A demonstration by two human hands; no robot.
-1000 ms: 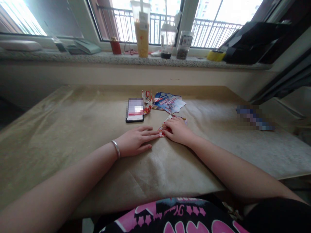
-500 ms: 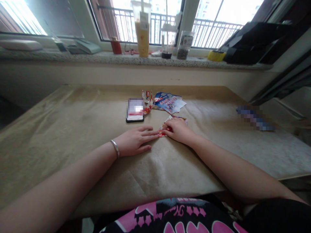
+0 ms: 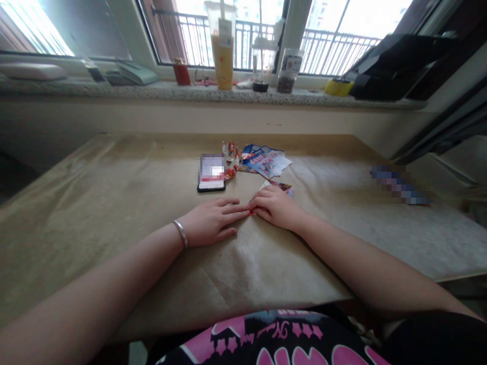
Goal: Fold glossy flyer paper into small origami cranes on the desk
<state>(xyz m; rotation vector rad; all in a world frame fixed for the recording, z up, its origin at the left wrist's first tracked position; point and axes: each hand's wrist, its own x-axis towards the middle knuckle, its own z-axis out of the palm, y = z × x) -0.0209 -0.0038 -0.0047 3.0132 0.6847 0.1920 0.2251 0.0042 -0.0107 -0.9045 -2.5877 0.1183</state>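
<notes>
My left hand (image 3: 213,220) lies flat on the table with its fingers stretched out, its fingertips at the near left corner of a small printed sheet of paper (image 3: 285,187). Over that sheet rests my right hand (image 3: 277,205), fingers bent together and pressing on its red edge close to my left fingertips. Most of the sheet is hidden under the right hand; a colourful, folded-looking part shows beyond the knuckles. Just behind it is a fanned pile of blue printed cards (image 3: 268,161), with crumpled red and white paper strips (image 3: 231,161) at its left.
A phone (image 3: 212,173) with a blurred screen lies left of the strips. A blurred bluish item (image 3: 399,185) is at the table's right. On the windowsill (image 3: 152,92) stand a tall cup of yellow drink (image 3: 222,58), a clear cup (image 3: 262,66), a red jar (image 3: 181,72) and yellow tape (image 3: 338,87).
My right hand has shifted slightly left and its fingers have drawn together over the sheet's red corner, covering more of it. My left hand stays where it was.
</notes>
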